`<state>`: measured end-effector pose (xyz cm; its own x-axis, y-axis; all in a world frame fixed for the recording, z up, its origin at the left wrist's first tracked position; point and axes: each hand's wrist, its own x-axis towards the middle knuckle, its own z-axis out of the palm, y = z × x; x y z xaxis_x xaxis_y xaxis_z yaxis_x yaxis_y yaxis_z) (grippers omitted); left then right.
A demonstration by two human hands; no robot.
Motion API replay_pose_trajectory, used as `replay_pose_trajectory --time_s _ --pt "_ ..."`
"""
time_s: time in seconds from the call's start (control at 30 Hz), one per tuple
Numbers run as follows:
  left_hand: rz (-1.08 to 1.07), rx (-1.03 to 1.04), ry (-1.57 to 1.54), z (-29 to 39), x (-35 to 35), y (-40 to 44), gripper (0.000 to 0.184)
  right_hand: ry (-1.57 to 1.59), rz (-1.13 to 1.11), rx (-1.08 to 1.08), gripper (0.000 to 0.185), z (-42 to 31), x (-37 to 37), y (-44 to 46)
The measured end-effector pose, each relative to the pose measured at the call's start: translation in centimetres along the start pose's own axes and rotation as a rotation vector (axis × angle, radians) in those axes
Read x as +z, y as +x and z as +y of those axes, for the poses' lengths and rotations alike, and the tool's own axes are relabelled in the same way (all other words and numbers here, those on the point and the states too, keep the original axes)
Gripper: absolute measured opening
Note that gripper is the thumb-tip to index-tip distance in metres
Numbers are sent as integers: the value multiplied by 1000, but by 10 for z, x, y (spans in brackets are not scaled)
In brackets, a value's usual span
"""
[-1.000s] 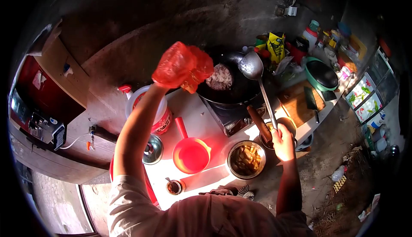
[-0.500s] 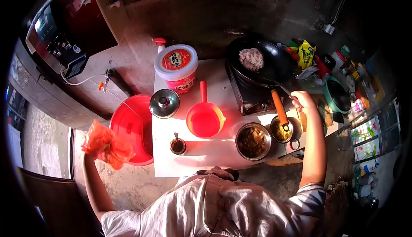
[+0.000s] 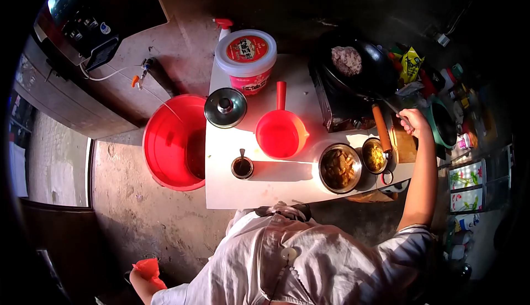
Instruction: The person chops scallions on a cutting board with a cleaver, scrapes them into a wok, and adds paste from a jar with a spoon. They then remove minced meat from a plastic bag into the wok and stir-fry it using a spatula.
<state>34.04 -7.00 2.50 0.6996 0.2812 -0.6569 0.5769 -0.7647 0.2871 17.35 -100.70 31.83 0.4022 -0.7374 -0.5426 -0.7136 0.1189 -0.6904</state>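
My left hand [image 3: 136, 278], partly hidden, is low at the bottom left, closed on a crumpled red plastic bag [image 3: 148, 270]. On the right, my right hand [image 3: 418, 122] grips the thin dark handle of a spatula [image 3: 394, 106] that reaches into the black wok [image 3: 376, 67]. The spatula's blade cannot be made out. A clump of pale pink ground meat [image 3: 346, 61] lies in the wok, which sits on a stove [image 3: 337, 109]. Below my right hand, a wooden handle [image 3: 381, 129] points toward a small bowl of yellow chopped food [image 3: 375, 157].
On the white table [image 3: 232, 186] are a metal bowl of brown chunks [image 3: 339, 168], a red dipper [image 3: 280, 135], a small jar with a spoon [image 3: 242, 168], a glass lid [image 3: 225, 108] and a lidded tub [image 3: 247, 56]. A red bucket [image 3: 160, 156] stands left; packets and jars crowd the right.
My left hand has carried the red bag from beside the bucket down to the bottom left. The view has shifted, while my right hand keeps its grip on the spatula.
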Motion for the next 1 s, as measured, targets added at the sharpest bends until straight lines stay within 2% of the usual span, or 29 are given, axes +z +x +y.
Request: replay_pose_trajectory --time_s 0.13,0.2,0.23,0.3,0.33,0.37,0.47,0.53,0.6,0.67,0.73,0.77,0.8,0.87,0.9,0.97,1.0 --pt "4 12 37 0 1 8 27 -46 26 19 17 -2 1 1" --pt "3 11 61 -2 1 14 27 -294 200 64 23 -10 8 -6" --pt "2 11 71 -2 1 17 26 -296 208 68 23 -11 12 -8" --pt "3 12 91 0 0 22 26 -1070 835 -454 31 -12 23 -10" --pt "3 11 103 0 0 25 26 -1056 862 -489 31 -44 53 -45" --pt "4 7 115 1 0 26 26 -997 895 -748 23 -54 70 -49" --pt "3 -4 156 5 -2 31 26 -523 415 -1048 13 -77 152 -49" --pt "3 -6 191 12 -4 35 25 -474 102 -902 13 -60 202 -4" --pt "-3 -18 224 18 -4 39 25 -561 -122 -591 15 -37 248 56" --pt "-4 -29 247 27 -4 42 25 -528 -64 -630 18 -4 288 126" --pt "-11 -48 266 37 -3 45 25 -624 155 -716 21 18 319 185" --pt "-13 -52 270 42 -4 46 25 -639 224 -836 20 17 326 197" --pt "-13 -63 281 47 -4 48 25 -772 281 -773 17 13 334 209" --pt "-15 -85 292 56 -1 53 25 -831 247 -601 24 6 347 232" --pt "-15 -96 299 61 -1 54 24 -840 238 -602 24 10 351 247" --pt "-17 -116 309 70 1 57 24 -1218 404 -545 20 18 362 274" --pt "-13 -133 318 73 4 55 24 -1224 392 -550 20 14 364 279"
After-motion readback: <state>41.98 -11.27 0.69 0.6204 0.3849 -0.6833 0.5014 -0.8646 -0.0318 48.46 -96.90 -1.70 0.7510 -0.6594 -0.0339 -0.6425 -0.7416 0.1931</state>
